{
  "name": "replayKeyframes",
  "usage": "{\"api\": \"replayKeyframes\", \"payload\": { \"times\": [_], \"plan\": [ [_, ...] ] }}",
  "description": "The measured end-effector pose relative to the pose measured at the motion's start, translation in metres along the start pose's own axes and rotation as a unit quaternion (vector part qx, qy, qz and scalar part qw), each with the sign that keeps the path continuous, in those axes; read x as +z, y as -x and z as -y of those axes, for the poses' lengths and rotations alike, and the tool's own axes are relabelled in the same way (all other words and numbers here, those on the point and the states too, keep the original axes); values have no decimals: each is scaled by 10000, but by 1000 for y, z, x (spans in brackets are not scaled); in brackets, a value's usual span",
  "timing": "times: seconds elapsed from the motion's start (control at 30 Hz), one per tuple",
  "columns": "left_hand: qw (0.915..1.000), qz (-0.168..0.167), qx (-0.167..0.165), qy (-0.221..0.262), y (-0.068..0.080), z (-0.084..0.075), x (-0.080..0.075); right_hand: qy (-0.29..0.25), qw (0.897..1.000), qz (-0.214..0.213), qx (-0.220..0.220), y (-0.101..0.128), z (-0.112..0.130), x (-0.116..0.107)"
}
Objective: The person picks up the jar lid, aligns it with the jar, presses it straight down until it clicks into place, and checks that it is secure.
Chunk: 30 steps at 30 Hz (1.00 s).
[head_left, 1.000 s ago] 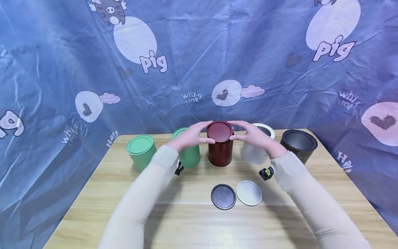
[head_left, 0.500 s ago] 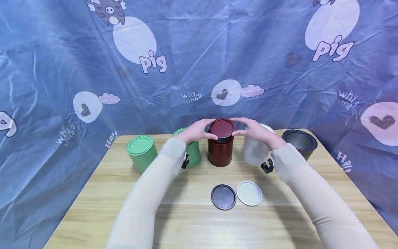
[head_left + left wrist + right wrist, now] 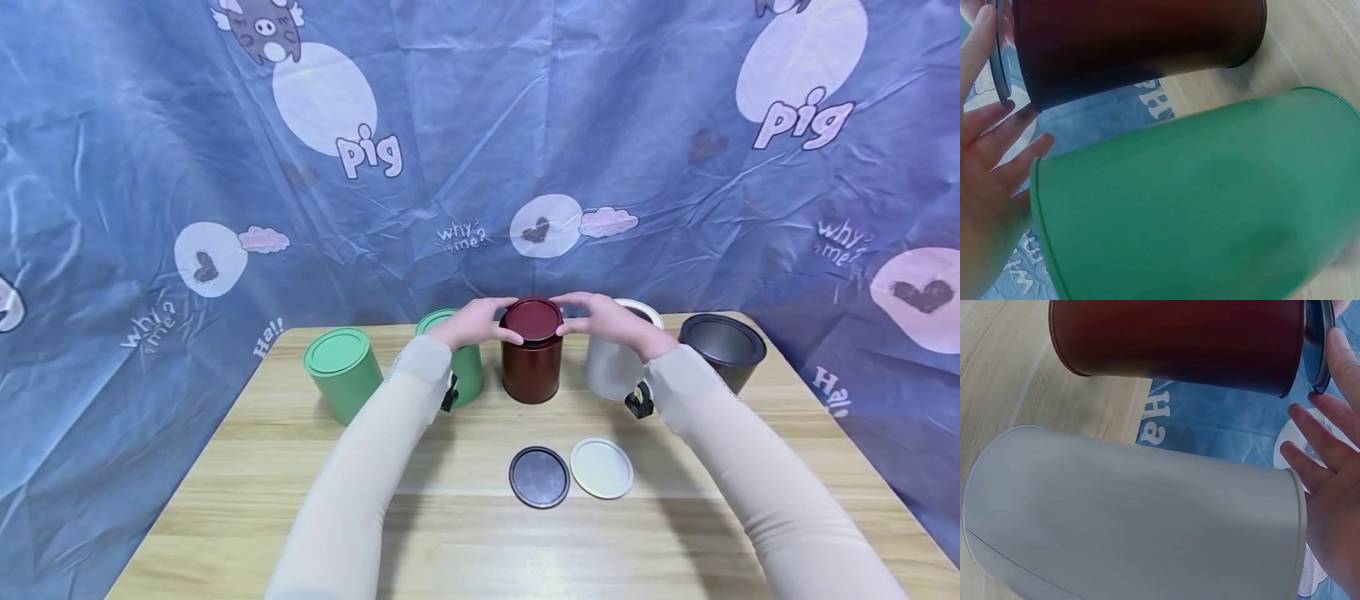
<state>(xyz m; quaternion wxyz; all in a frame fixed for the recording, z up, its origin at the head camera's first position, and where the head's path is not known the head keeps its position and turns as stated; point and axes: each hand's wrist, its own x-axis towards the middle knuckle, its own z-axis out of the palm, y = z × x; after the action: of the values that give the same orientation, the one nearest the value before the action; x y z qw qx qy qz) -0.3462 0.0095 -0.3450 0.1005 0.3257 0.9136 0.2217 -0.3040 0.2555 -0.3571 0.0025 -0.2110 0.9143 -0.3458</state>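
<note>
Dark red tin upright mid-table, between green tin and white tin. Left hand and right hand, each grip pinching red lid rim with curled fingertips. Likely light, rigid, smooth metal; lid edges best hold.

Wooden table, 5 tins standing in a row, 2 loose lids in front
</note>
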Motion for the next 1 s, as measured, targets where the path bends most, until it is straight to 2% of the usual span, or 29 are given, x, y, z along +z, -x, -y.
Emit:
{"api": "replayKeyframes", "payload": {
  "times": [0.23, 0.6, 0.8, 1.0],
  "plan": [
    [9997, 159, -170, 59, 0, 2, 1, 131, 9998, 133, 98, -3, 3, 5],
    [9995, 274, -13, 141, -1, 5, 3, 38, 9996, 255, 119, -7, 2, 8],
    [9994, 323, 33, 121, 0, 5, 3, 15, 9982, 463, 386, -7, 3, 5],
    [9989, 458, -133, 34, 4, 4, 1, 329, 9960, 564, 609, -9, 7, 2]
  ]
}}
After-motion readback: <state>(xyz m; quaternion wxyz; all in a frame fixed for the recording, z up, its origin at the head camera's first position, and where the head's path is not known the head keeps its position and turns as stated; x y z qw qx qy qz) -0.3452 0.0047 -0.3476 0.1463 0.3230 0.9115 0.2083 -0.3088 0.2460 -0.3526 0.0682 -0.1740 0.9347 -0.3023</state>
